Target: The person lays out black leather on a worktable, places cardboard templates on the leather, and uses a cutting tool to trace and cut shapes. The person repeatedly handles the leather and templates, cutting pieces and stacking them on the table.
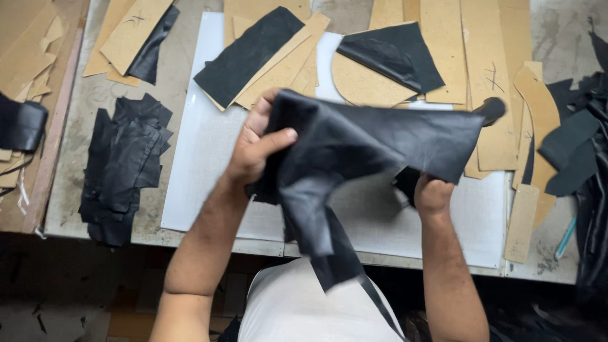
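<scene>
The person stands at the worktable [114, 88] and holds a large piece of black leather [354, 145] up in the air, above the white cutting board [202, 158]. The left hand [256, 149] is closed on the upper left edge of the leather, with the thumb pressed on the front face and the fingers behind it. The right hand [432, 195] is lower and mostly hidden under the sheet; it seems closed around the lower right edge and perhaps around a dark object, but I cannot tell this for sure. A long narrow tail of the leather hangs down toward the person's body. To do this handling well, I think both hands should pull the sheet gently apart, so that the folds open and the surface can be seen without wrinkles, and the hanging tail should not catch on the table edge. Behind the leather lie tan cardboard patterns [443, 44] and cut black pieces [247, 54], and a stack of black offcuts [123, 168] rests to the left of the board.
</scene>
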Demonstrator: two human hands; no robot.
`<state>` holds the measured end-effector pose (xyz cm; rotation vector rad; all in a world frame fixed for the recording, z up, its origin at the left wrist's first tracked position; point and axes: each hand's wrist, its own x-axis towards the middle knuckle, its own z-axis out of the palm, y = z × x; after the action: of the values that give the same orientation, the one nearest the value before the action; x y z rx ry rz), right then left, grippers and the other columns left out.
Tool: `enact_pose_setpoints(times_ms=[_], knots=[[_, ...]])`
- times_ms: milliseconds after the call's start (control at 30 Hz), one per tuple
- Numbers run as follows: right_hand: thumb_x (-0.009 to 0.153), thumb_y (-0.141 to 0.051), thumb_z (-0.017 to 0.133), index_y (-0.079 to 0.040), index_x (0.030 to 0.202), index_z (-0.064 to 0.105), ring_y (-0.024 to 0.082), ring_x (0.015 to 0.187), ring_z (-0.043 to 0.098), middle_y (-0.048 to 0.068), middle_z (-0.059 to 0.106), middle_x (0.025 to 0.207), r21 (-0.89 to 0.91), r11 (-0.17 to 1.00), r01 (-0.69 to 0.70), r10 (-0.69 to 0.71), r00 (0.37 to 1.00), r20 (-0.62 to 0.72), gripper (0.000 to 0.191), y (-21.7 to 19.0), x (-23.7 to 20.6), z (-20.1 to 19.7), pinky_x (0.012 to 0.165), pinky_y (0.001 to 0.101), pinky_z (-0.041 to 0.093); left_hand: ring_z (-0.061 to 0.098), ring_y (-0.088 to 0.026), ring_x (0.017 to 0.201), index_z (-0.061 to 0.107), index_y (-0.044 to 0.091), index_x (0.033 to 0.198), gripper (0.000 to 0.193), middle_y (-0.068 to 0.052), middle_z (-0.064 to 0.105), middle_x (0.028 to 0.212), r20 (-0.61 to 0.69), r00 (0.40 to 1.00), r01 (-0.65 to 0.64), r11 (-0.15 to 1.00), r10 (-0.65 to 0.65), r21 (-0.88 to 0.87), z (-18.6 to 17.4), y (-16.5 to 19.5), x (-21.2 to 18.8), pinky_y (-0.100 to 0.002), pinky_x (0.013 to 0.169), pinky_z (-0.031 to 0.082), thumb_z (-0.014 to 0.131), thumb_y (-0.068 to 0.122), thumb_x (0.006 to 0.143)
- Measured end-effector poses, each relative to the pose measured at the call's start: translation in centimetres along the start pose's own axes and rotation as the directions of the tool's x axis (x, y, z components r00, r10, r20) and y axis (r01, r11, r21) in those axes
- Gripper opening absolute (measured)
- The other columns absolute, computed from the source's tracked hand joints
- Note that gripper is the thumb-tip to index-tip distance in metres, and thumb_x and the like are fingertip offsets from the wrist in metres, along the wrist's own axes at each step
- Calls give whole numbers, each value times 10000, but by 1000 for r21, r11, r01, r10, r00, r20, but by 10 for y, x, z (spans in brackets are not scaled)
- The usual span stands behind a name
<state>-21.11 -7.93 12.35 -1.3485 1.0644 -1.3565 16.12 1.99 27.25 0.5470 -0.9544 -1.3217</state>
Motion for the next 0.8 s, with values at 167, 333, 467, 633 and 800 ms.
enact_pose_setpoints(times_ms=[167,333,467,633,800], knots=[[1041,-102,595,-76,1449,442,127,1286,544,21,503,1420,398,915,62,-46,998,-50,436,39,10,-21,1146,290,465,576,-181,1313,430,58,1524,689,-108,562,1444,85,993,60,968,-83,243,-52,10,21,-316,1133,466,555,-125,872],[963,-172,653,16,1238,696,168,755,666,122,766,1001,-279,686,-673,725,664,182,335,23,-85,-17,615,293,522,486,-161,1309,513,105,1516,678,-196,531,1401,-401,883,464,574,-242,675,-127,-37,-1,-311,1007,493,620,-76,871],[933,-197,643,-103,1235,717,115,701,638,42,773,951,-498,621,-606,777,560,287,325,-5,-142,-39,563,271,507,687,-230,992,492,51,1478,632,-174,682,1280,-499,858,509,326,-120,797,-174,-51,-58,-340,841,546,748,128,904],[987,-175,709,-60,1291,723,79,808,634,35,711,944,-483,811,-330,288,944,-161,326,-2,-143,-88,707,223,505,686,-222,870,673,29,1283,571,-154,735,1044,-772,600,791,11,-209,611,-172,-45,-119,-363,768,547,869,299,820],[888,-152,821,-2,1461,484,71,717,634,-1,673,973,-585,697,-416,137,877,-460,682,30,-117,-99,655,239,520,647,-230,872,749,-22,1113,412,-148,707,1043,-766,642,753,225,-40,619,-157,-50,-128,-386,747,507,768,355,949]])
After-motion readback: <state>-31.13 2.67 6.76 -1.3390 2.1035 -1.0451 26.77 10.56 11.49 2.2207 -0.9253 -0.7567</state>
